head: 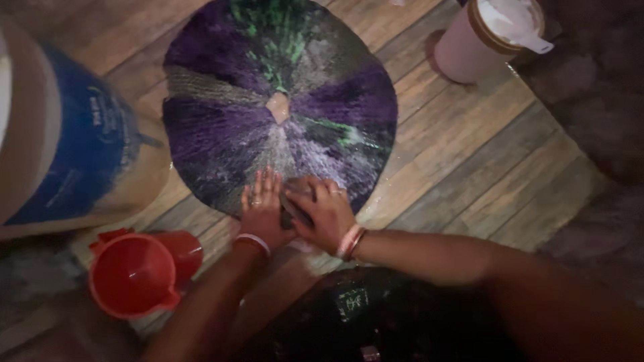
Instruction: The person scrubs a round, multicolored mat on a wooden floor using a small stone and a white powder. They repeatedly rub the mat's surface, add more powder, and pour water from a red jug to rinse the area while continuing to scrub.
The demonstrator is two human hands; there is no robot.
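Note:
A round woven mat [221, 114] with purple, grey and green wedges lies on the wooden floor, a small tan patch at its centre. My left hand [260, 209] rests flat, fingers spread, on the mat's near edge. My right hand [323, 213] sits just to its right, curled over a small dark object [294, 213] pressed against the mat's rim. What the dark object is stays unclear in the dim light. Both wrists wear bracelets.
A red plastic jug [137, 271] lies on its side at the lower left. A large tan and blue sack [67, 134] stands at the left. A pink lidded tumbler [486, 37] sits at the upper right. Dark patterned fabric [376, 315] covers my lap.

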